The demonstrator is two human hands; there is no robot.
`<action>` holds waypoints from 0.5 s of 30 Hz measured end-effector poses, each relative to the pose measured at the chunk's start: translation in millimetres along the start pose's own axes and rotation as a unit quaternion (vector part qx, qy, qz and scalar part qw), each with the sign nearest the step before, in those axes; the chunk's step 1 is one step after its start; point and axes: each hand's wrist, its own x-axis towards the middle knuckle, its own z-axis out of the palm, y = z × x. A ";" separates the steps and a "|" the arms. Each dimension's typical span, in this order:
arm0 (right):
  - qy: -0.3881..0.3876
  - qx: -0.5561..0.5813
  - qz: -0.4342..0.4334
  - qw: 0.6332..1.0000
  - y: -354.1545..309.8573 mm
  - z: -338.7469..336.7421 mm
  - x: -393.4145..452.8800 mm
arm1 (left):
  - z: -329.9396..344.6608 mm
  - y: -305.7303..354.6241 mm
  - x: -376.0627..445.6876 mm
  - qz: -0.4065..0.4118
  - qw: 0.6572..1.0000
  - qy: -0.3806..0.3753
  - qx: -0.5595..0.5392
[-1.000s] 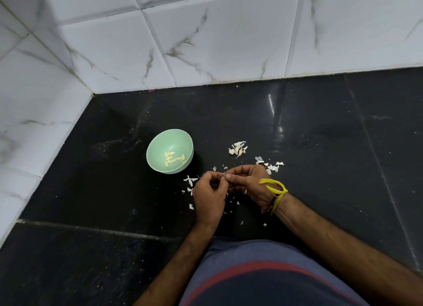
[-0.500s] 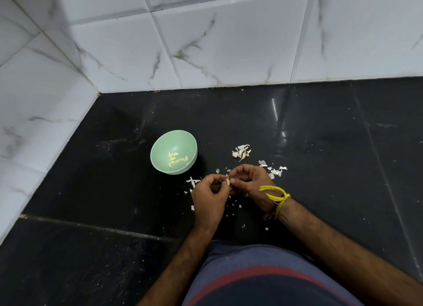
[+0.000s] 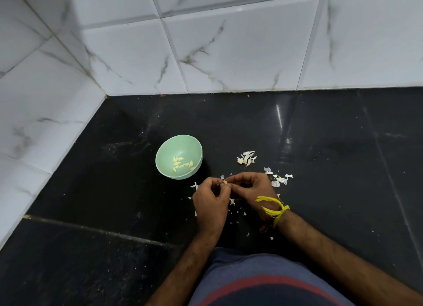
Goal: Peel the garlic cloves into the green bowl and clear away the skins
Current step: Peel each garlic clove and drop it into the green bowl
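Compared with a second ago, little has changed: both hands remain together over the black counter, the clove now showing more clearly between the fingertips. The green bowl sits left of the hands, holding several pale peeled cloves. The left hand and right hand both pinch one small garlic clove. Papery white skins lie scattered to the right.

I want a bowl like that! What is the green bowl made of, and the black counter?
The green bowl looks like matte plastic: even pastel colour, soft dull sheen, thin rim. The black counter looks like polished stone, maybe granite: glossy, with a bright light reflection and fine speckles.
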 end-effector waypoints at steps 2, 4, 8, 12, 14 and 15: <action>0.008 0.003 -0.006 1.000 0.6 1.2 -0.7 | 0.6 0.9 1.1 0.001 1.000 0.001 -0.003; 0.013 -0.007 -0.014 1.000 1.1 1.3 -1.0 | 2.5 -0.6 4.2 -0.002 1.000 -0.002 -0.009; 0.012 0.019 -0.009 1.000 4.3 -1.8 1.2 | 6.2 -5.3 9.4 -0.047 0.995 -0.030 -0.079; 0.020 0.103 0.047 0.993 11.6 -5.3 3.5 | 5.1 -9.5 8.4 -0.089 0.980 -0.073 -0.160; 0.016 0.118 0.059 0.991 12.2 -8.2 3.4 | 3.5 -11.5 7.4 -0.085 0.978 -0.095 -0.165; 0.015 0.113 0.058 0.992 11.9 -9.6 3.3 | 2.9 -12.6 6.8 -0.080 0.978 -0.107 -0.162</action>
